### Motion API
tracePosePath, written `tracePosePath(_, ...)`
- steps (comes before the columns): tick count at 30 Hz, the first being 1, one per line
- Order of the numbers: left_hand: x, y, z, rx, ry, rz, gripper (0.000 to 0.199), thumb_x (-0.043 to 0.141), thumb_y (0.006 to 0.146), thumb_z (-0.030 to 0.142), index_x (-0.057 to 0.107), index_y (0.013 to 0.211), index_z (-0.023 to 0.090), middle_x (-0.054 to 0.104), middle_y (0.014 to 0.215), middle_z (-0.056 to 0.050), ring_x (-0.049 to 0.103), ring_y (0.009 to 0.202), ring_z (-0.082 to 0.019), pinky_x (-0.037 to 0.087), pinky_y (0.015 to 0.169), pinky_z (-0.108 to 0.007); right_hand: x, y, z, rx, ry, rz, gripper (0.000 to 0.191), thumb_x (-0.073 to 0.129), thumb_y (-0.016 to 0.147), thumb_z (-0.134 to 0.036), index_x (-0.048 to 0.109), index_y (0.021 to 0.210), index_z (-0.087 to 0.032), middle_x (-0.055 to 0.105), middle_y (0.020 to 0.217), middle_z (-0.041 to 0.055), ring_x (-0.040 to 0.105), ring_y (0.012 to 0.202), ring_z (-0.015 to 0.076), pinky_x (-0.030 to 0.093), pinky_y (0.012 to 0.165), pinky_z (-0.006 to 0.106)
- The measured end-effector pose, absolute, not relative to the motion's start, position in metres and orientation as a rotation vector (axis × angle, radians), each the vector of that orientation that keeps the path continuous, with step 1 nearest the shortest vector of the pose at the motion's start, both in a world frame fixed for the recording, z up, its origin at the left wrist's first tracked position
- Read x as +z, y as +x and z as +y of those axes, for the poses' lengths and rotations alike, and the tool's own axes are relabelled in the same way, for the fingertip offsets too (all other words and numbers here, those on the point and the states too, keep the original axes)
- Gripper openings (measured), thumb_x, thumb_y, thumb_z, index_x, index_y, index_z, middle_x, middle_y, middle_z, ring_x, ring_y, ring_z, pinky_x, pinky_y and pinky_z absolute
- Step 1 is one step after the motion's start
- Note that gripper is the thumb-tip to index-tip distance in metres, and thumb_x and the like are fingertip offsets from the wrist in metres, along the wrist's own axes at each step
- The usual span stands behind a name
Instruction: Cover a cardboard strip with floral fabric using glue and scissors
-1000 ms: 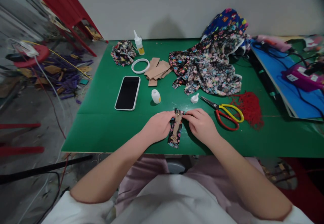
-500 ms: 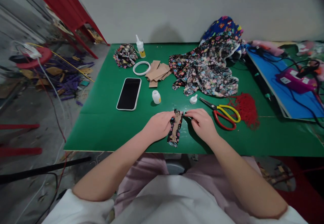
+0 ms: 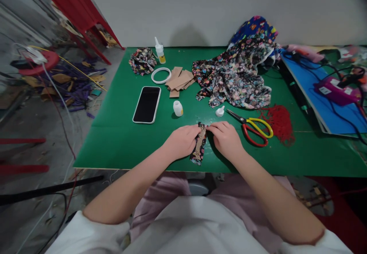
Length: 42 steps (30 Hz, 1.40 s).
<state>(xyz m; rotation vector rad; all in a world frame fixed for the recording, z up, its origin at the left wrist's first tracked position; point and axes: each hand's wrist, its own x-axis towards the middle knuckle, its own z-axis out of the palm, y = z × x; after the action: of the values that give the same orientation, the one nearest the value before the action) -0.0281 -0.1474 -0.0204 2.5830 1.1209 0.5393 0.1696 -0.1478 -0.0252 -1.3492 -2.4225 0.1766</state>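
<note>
A small floral fabric strip (image 3: 197, 158) with a brown cardboard piece (image 3: 200, 142) on it lies near the table's front edge. My left hand (image 3: 182, 142) is closed on the strip's upper left side. From the right, my right hand (image 3: 226, 137) pinches the strip's upper right edge with its fingertips. Beyond the hands stands an uncapped white bottle (image 3: 178, 109), and its nozzle cap (image 3: 220, 111) sits to the right. Scissors (image 3: 254, 127) with yellow and red handles lie right of my right hand.
Behind are a phone (image 3: 147, 105), a white ring (image 3: 161, 75), cardboard strips (image 3: 180, 81), a glue bottle (image 3: 160, 51) and floral fabric (image 3: 237, 76). Red threads (image 3: 278, 122), a blue board (image 3: 332, 101) and a purple device (image 3: 336, 91) with cables lie at the right.
My right hand's fingers have moved slightly left onto the strip's upper edge. My left fingertips have shifted a little over its top. The view has shifted slightly.
</note>
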Motion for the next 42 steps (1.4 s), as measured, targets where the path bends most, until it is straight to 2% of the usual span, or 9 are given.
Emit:
tracePosePath(8, -0.015, -0.036, -0.142, 0.916, 1.86, 1.255, 0.013, 0.041, 0.083, 0.016, 0.051, 0.091, 0.018, 0.061, 0.092, -0.003, 0.059, 0.089, -0.013, 0.047, 0.084, -0.029, -0.028, 0.173, -0.148, 0.474, -1.352, -2.004, 0.026, 0.041, 0.078, -0.011, 0.062, 0.092, -0.02, 0.065, 0.089, 0.005, 0.056, 0.086, 0.0187, 0.045, 0.079, 0.036)
tracePosePath(14, -0.01, -0.051, -0.148, 1.373, 1.515, 1.592, 0.013, 0.049, 0.081, 0.024, 0.046, 0.093, 0.019, 0.053, 0.081, 0.001, 0.058, 0.072, -0.01, 0.05, 0.07, -0.026, -0.024, 0.186, -0.142, 0.472, -1.535, -1.598, 0.017, 0.048, 0.082, -0.031, 0.056, 0.091, -0.019, 0.061, 0.081, 0.0035, 0.056, 0.07, 0.0144, 0.047, 0.064, 0.028)
tracePosePath(18, -0.005, -0.038, -0.174, 1.089, 1.817, 1.637, 0.018, 0.049, 0.082, 0.026, 0.05, 0.099, 0.019, 0.058, 0.089, -0.003, 0.058, 0.081, -0.014, 0.049, 0.076, -0.03, -0.023, 0.197, -0.121, 0.407, -1.616, -1.665, 0.041, 0.054, 0.077, -0.042, 0.052, 0.111, -0.017, 0.059, 0.09, 0.0069, 0.051, 0.058, 0.0126, 0.047, 0.062, 0.031)
tracePosePath(20, -0.004, -0.027, -0.191, 0.942, 2.031, 1.615, 0.03, 0.053, 0.08, 0.028, 0.047, 0.109, 0.02, 0.058, 0.104, -0.008, 0.055, 0.097, -0.02, 0.045, 0.086, -0.038, -0.025, 0.197, -0.109, 0.353, -1.649, -1.784, 0.048, 0.057, 0.075, -0.044, 0.052, 0.114, -0.016, 0.059, 0.093, 0.0093, 0.054, 0.067, 0.0166, 0.046, 0.066, 0.034)
tracePosePath(23, -0.007, -0.012, -0.211, 0.788, 2.147, 1.682, 0.05, 0.055, 0.078, 0.035, 0.038, 0.123, 0.019, 0.052, 0.117, -0.012, 0.047, 0.111, -0.027, 0.04, 0.093, -0.045, -0.027, 0.191, -0.098, 0.311, -1.716, -1.901, 0.039, 0.06, 0.074, -0.039, 0.058, 0.104, -0.016, 0.059, 0.093, 0.0103, 0.057, 0.084, 0.0226, 0.045, 0.071, 0.035)
tracePosePath(27, -0.014, 0.003, -0.219, 0.63, 2.238, 1.763, 0.065, 0.057, 0.075, 0.04, 0.033, 0.13, 0.017, 0.049, 0.122, -0.017, 0.042, 0.116, -0.033, 0.031, 0.097, -0.054, -0.024, 0.184, -0.099, 0.336, -1.74, -1.918, 0.022, 0.059, 0.074, -0.032, 0.062, 0.091, -0.018, 0.062, 0.089, 0.0065, 0.059, 0.077, 0.02, 0.046, 0.07, 0.033)
tracePosePath(31, -0.014, 0.006, -0.215, 0.564, 2.275, 1.722, 0.055, 0.05, 0.08, 0.028, 0.033, 0.131, 0.018, 0.051, 0.121, -0.013, 0.042, 0.117, -0.03, 0.029, 0.099, -0.053, -0.016, 0.188, -0.118, 0.436, -1.567, -1.948, 0.028, 0.057, 0.076, -0.028, 0.059, 0.103, -0.019, 0.065, 0.09, 0.0038, 0.06, 0.072, 0.0158, 0.048, 0.068, 0.03)
tracePosePath(37, -0.012, -0.013, -0.203, 0.537, 2.274, 1.654, 0.048, 0.039, 0.082, 0.011, 0.036, 0.129, 0.018, 0.054, 0.119, -0.009, 0.043, 0.118, -0.024, 0.031, 0.1, -0.048, 0.001, 0.206, -0.147, 0.473, -1.364, -2.234, 0.033, 0.049, 0.083, -0.03, 0.054, 0.114, -0.019, 0.06, 0.11, 0.0077, 0.056, 0.1, 0.0194, 0.046, 0.084, 0.034)
tracePosePath(42, -0.021, -0.002, -0.214, 0.701, 2.397, 1.574, 0.038, 0.04, 0.081, 0.01, 0.05, 0.118, 0.013, 0.052, 0.124, -0.011, 0.035, 0.125, -0.025, 0.028, 0.104, -0.047, 0.006, 0.206, -0.162, 0.479, -1.378, -2.427, 0.043, 0.042, 0.087, -0.032, 0.041, 0.127, -0.016, 0.06, 0.096, 0.0108, 0.057, 0.089, 0.0211, 0.047, 0.077, 0.036)
